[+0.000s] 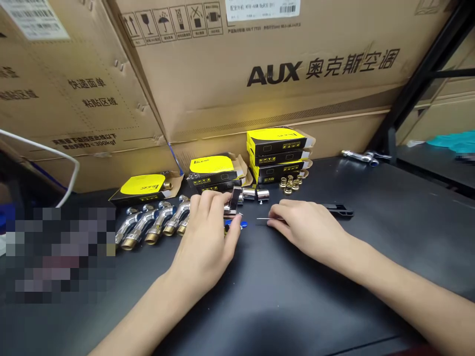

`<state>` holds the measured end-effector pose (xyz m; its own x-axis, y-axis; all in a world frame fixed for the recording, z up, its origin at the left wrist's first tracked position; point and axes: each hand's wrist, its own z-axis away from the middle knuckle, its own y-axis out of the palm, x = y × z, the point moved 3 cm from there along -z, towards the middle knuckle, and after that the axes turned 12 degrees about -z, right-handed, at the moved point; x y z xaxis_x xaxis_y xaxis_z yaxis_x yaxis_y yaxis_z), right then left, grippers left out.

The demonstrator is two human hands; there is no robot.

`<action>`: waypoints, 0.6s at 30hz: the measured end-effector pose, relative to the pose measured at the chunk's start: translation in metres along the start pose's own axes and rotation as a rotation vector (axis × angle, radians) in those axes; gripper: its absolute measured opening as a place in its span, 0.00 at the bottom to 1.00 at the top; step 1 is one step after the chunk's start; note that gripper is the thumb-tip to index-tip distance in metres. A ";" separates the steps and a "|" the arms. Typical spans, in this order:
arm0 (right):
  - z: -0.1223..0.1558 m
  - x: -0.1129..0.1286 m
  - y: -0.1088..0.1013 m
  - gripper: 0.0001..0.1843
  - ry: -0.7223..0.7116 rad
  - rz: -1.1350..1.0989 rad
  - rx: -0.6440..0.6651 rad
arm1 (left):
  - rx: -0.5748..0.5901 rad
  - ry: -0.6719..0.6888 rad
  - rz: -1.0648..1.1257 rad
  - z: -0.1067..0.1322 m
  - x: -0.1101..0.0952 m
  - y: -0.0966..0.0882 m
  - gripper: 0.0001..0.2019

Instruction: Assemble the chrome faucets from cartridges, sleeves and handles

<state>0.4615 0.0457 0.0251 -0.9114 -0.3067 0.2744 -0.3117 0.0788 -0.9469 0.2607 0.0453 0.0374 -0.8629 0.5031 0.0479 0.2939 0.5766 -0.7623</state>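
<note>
My left hand [204, 232] is closed round a shiny chrome part [235, 199] with a flat, dark-reflecting face; its fingers hide much of it. A small pin or screw [241, 214] shows by the left thumb, and whether it is attached cannot be made out. Below lies a small blue piece [243, 224], partly covered by this hand. My right hand [297, 220] pinches a thin metal rod [262, 218], its tip pointing left toward the chrome part, with a gap between. Beyond the right hand lies a black plastic holder [339, 210].
Several chrome elbow fittings [158, 225] with brass threads line up at left. Chrome cylinders [263, 195] and brass fittings [290, 184] sit behind my hands. Yellow-black boxes [278, 147] are stacked against large cartons [297, 104]. Another chrome piece [358, 157] lies far right.
</note>
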 end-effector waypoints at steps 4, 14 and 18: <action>0.001 0.002 -0.004 0.09 -0.048 -0.100 -0.110 | 0.030 0.027 -0.052 0.000 -0.002 0.000 0.14; 0.005 0.023 -0.011 0.07 -0.243 -0.933 -0.278 | 0.035 0.222 -0.024 0.004 -0.016 0.001 0.29; 0.001 0.012 -0.015 0.07 -0.214 -0.847 -0.419 | 0.060 0.110 0.023 0.002 -0.007 -0.001 0.30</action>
<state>0.4555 0.0395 0.0420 -0.2852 -0.5803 0.7628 -0.9509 0.0715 -0.3011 0.2657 0.0401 0.0361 -0.8049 0.5851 0.0985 0.2846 0.5264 -0.8012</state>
